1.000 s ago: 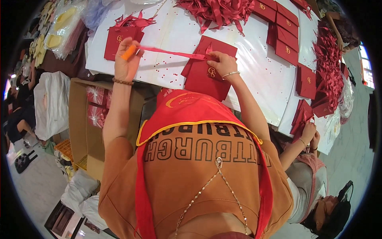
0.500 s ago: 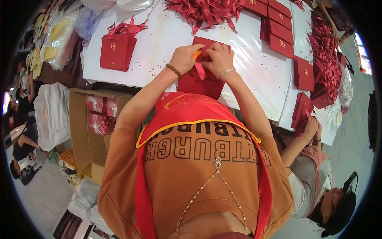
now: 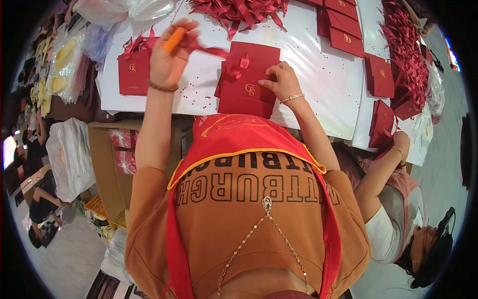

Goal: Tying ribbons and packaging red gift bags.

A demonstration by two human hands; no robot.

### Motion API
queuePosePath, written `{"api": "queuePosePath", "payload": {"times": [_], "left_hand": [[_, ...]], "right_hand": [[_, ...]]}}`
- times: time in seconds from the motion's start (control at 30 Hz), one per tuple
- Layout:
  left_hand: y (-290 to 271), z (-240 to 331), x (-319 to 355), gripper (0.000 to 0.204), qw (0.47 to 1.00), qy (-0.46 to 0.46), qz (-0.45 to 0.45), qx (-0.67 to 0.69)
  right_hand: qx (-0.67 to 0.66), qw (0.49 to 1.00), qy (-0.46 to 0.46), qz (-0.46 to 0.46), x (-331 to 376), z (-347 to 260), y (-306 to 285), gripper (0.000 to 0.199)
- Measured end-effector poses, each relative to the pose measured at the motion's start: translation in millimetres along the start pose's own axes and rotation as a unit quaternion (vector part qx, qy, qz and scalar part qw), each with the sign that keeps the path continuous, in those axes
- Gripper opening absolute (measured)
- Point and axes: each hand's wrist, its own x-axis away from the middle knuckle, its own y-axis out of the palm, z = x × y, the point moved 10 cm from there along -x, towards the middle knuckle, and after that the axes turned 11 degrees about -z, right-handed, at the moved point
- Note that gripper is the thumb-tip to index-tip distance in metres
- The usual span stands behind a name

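A red paper gift bag (image 3: 239, 107) with a gold emblem lies flat in front of me, over other red card or bags (image 3: 255, 50). My left hand (image 3: 169, 62) is raised to the left of it, somewhat blurred, its fingers closed on a red ribbon (image 3: 211, 50) that stretches toward the bag. A short orange piece (image 3: 174, 40) shows at the same fingers; whether it is a tool handle or a finger cover I cannot tell. My right hand (image 3: 285, 83) pinches the bag's upper right edge between thumb and fingers. A ribbon loop (image 3: 244, 61) stands near the bag's top.
Finished-looking bags with ribbons (image 3: 133, 72) stand at left. A heap of red ribbons (image 3: 244, 15) lies at the back, stacked bags (image 3: 343, 32) back right. Red scraps dot the white table (image 3: 318, 99). A cardboard box (image 3: 107, 164) is lower left; a co-worker's hand (image 3: 401, 142) works at right.
My left hand has swung up and left from the bag, drawing the ribbon out. My right hand has shifted slightly down to the bag's edge. The emblem on the bag now shows.
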Motion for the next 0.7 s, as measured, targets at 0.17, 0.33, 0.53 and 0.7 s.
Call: {"api": "queuePosePath", "payload": {"times": [0.17,0.33,0.53,0.7], "left_hand": [[-15,35,14,0.019,0.999,0.039,-0.025,0.015],[-10,30,27,0.017,0.965,0.020,0.108,-0.236],[18,-102,43,0.009,0.875,-0.209,0.020,-0.436],[5,-129,40,0.007,0.818,-0.145,0.003,-0.557]], "right_hand": [[-0.037,0.997,-0.045,0.049,11,-11,-12,0.027],[-0.037,0.996,-0.055,0.059,-1,-23,-9,0.023],[-0.023,0.993,-0.083,0.079,-21,-36,6,0.022],[0.057,0.987,-0.103,0.108,-11,-42,2,0.026]]}}
